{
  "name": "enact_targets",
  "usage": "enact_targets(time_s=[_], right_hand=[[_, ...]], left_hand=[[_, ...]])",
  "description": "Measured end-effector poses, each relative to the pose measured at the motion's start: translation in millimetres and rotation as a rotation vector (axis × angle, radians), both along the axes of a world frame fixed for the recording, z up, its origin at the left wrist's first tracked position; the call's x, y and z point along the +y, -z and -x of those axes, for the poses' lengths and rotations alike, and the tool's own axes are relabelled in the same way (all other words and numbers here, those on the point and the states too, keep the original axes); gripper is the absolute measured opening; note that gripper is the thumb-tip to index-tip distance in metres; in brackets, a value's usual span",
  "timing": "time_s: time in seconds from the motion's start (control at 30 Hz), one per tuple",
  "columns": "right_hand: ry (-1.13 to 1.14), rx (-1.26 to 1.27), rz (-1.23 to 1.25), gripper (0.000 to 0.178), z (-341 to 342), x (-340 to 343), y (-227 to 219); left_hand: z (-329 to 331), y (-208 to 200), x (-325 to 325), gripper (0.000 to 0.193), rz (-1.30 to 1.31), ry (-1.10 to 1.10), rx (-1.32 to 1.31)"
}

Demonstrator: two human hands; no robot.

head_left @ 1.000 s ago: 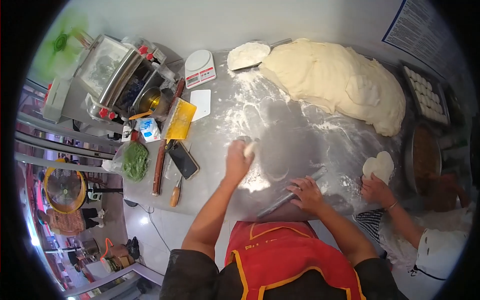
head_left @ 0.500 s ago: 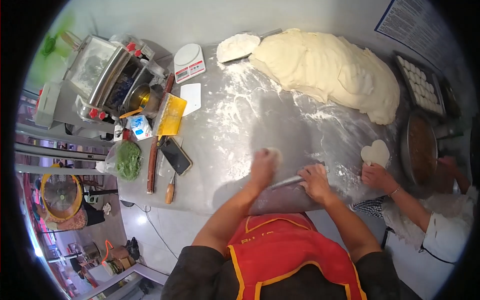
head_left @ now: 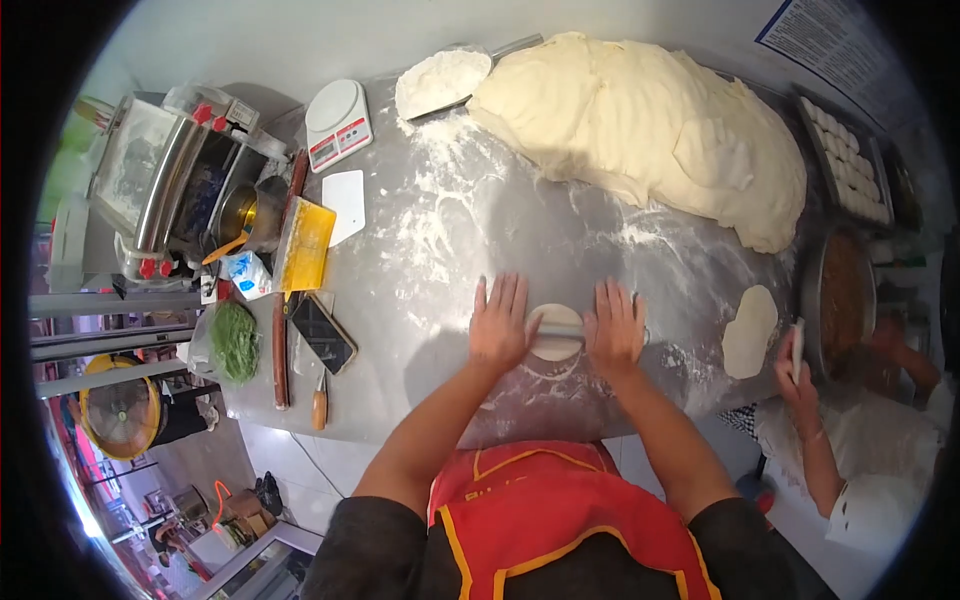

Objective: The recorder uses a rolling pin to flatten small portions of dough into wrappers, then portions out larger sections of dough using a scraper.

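A slim grey rolling pin (head_left: pixel 568 330) lies crosswise over a thin round dough wrapper (head_left: pixel 556 349) on the floured metal table. At the pin's left end my left hand (head_left: pixel 500 325) lies flat, fingers stretched forward. My right hand (head_left: pixel 614 328) rests the same way over the right end, palm down and fingers extended. Between the two hands the pin's middle and the disc show, while the palms hide most of the ends. Flour dusts the table just in front of the disc.
A large dough mass (head_left: pixel 640 130) covers the far side, beside a flour scoop (head_left: pixel 443 85). Scale (head_left: pixel 337 120), yellow scraper (head_left: pixel 305 245) and phone (head_left: pixel 322 332) are left. At right, a co-worker's hand (head_left: pixel 800 390) holds a pale stick near flat dough (head_left: pixel 750 332) and a filling bowl (head_left: pixel 843 300).
My left hand has set down the dough round, and both hands now lie flat on the pin, straightened across it. The co-worker's hand has left the flat dough and holds a pale stick.
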State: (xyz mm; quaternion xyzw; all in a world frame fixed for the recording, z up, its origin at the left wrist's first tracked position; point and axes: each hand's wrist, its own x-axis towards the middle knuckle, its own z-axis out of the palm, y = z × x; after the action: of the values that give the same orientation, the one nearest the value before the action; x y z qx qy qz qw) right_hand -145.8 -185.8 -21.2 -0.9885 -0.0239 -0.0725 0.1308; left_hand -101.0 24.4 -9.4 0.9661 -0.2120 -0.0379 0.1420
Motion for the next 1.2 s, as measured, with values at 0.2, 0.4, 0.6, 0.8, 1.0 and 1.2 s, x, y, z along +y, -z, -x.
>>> enact_targets(time_s=[0.2, 0.4, 0.6, 0.8, 1.0, 1.2], right_hand=[[0.095, -0.061, 0.107, 0.059, -99.1, -17.7, -4.0], [0.044, -0.059, -0.02, 0.061, -95.9, -19.3, -9.6], [-0.076, -0.046, -0.137, 0.068, 68.1, 9.5, -15.7], [-0.047, -0.029, -0.17, 0.051, 43.3, 6.2, -8.4], [-0.098, 0.172, -0.221, 0.042, 71.1, -32.9, -27.3], [-0.048, 0.045, -0.163, 0.042, 131.2, -47.4, -24.5]], left_hand=[[-102.6, -4.9, -28.1, 0.072, -0.058, -0.001, -0.155], [-96.3, 1.3, -24.1, 0.075, 0.045, -0.041, -0.232], [63.5, 7.9, 17.7, 0.075, 0.13, 0.06, -0.076], [14.1, 9.6, -4.8, 0.051, 0.28, 0.025, -0.14], [-30.2, -5.2, -40.6, 0.036, 0.103, 0.121, 0.176], [-20.1, 7.7, -14.6, 0.029, 0.477, -0.346, 0.469]])
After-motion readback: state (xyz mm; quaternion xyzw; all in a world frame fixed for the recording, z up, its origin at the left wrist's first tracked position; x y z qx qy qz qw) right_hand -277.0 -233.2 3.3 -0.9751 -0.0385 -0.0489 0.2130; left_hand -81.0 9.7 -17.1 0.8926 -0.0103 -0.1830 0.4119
